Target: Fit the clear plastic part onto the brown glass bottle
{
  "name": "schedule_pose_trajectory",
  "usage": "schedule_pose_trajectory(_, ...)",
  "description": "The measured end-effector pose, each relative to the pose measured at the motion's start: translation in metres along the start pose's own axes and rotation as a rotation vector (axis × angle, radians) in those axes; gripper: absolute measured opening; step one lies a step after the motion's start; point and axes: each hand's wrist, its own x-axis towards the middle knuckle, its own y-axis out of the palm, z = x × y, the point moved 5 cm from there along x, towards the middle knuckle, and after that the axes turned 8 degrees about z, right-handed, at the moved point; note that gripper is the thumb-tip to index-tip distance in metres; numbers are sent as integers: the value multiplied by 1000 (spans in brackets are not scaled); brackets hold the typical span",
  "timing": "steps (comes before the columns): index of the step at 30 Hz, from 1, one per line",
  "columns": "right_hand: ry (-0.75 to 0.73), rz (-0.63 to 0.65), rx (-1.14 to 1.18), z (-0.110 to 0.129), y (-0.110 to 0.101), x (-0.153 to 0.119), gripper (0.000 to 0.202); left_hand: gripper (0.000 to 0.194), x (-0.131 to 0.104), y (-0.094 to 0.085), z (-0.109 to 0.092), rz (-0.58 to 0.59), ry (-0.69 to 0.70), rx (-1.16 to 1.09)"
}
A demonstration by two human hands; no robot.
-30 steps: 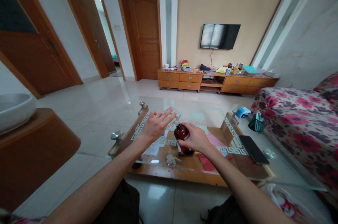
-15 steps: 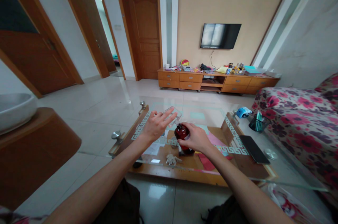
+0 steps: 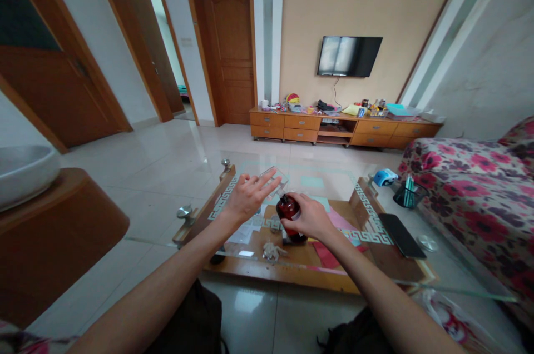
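Observation:
My right hand (image 3: 309, 215) is closed around a dark reddish-brown bottle (image 3: 286, 209) with a narrow neck. The bottle tilts a little to the upper left, over the glass table. At its mouth is a clear, square-edged container (image 3: 275, 177), which looks like a small plastic box. My left hand (image 3: 249, 193) grips this container, with some fingers stretched across its near side. Its thumb is mostly hidden. The bottle's neck is close to the container's lower right edge; whether they touch I cannot tell.
Under the glass table top (image 3: 329, 176) lie papers and a crumpled pale item (image 3: 273, 252). To the right are a black phone-like slab (image 3: 401, 236), a mesh pen holder (image 3: 410, 194) and a blue-and-white pack (image 3: 384, 177). A flowered sofa (image 3: 471, 193) borders the right side.
Both hands, the bottle and the clear container stay nearly where they were. The view has shifted very slightly.

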Motion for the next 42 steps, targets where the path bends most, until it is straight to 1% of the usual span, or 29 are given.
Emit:
schedule_pose_trajectory(4, 7, 2, -9, 1, 0, 1, 78, 59, 0, -1, 1, -1, 6, 20)
schedule_pose_trajectory(11, -3, -1, 1, 2, 1, 1, 75, 61, -1, 0, 2, 3, 10, 33)
schedule_pose_trajectory(18, 11, 12, -1, 1, 5, 1, 78, 61, -1, -2, 1, 13, 22, 54)
schedule_pose_trajectory(26, -5, 7, -11, -1, 9, 3, 77, 56, -1, -6, -2, -29, 43, 145)
schedule_pose_trajectory(31, -21, -7, -8, -1, 11, 1, 75, 58, -1, -7, -4, -58, 64, 140)
schedule_pose_trajectory(42, -15, -12, 24, -2, 11, 1, 75, 60, -1, -6, -5, -78, 97, 191)
